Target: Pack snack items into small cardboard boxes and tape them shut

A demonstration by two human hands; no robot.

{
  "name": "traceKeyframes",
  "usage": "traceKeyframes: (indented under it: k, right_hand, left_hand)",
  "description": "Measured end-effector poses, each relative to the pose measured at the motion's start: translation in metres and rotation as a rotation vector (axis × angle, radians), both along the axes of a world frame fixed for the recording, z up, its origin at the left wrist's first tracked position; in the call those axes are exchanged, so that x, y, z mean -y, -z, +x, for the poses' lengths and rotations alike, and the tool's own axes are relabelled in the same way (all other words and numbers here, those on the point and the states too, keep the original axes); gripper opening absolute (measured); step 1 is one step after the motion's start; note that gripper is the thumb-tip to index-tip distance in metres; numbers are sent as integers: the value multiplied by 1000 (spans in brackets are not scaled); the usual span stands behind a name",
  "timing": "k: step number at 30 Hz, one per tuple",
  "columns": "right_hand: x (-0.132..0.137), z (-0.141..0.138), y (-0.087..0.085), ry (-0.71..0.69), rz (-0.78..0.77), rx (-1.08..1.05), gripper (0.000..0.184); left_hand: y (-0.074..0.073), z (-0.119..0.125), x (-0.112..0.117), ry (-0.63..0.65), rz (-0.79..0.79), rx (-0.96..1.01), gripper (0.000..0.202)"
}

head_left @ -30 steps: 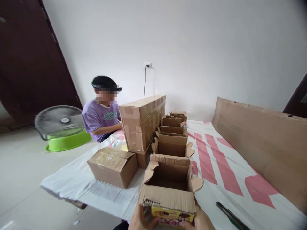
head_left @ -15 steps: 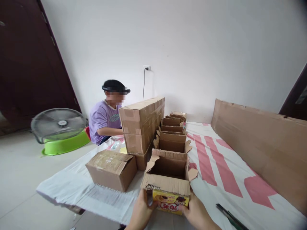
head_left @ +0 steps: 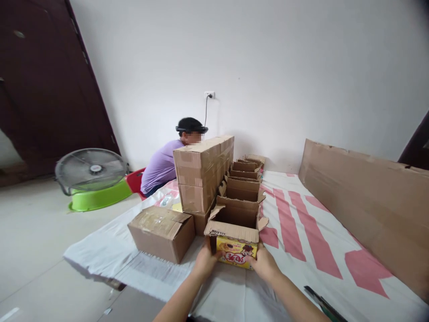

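Head view: left hand [head_left: 205, 261] and right hand [head_left: 265, 264] clamp fingers on yellow snack box [head_left: 235, 251] below open carton flap [head_left: 231, 230]; squeeze evenly.

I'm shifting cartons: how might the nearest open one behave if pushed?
The nearest open carton would likely slide, not roll, being boxy. Its torn side flap sticks out and may bend or catch; its straight walls suggest it's fairly stiff.

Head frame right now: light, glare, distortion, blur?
Head view: soft, mostly even light, with a glare streak on the floor at bottom left; head view: dark door slants, probably wide-angle stretch, and the top-right corner darkens; head view: yellow print at the front carton, between left hand and right hand, fairly sharp, fan softer.
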State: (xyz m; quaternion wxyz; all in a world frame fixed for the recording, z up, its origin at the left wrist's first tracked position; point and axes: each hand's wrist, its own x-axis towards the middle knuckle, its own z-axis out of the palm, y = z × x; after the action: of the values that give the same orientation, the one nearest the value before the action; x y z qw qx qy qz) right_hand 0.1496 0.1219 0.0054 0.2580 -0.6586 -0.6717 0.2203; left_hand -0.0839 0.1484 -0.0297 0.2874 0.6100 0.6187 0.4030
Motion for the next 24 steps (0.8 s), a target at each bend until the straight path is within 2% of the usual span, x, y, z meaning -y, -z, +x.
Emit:
traceKeyframes:
  k: [10,12,15,17,19,21,23,24]
  right_hand:
    - [-14,-7,-4,49,5,23,48]
    - [-10,-7,-2,54,10,23,48]
    - [4,-4,4,41,27,12,56]
    - [14,1,9,43,36,10,59]
    - [24,7,15,69,38,25,53]
    - [34,9,18,87,24,50,33]
    - [44,2,19,26,-2,55,17]
    - [48,-5,19,-41,-20,41,16]
  left_hand:
    - [1,7,-12,-26,69,38,81]
    - [2,8,-2,-50,94,26,81]
    - [4,1,29,-63,152,-1,72]
    - [2,-15,52,-37,260,-33,57]
    - [-7,-42,68,-52,434,-78,42]
    - [-25,-79,70,-214,527,-61,34]
    - [-48,-123,56,-499,468,60,36]
    - [-59,-145,45,-583,444,91,43]
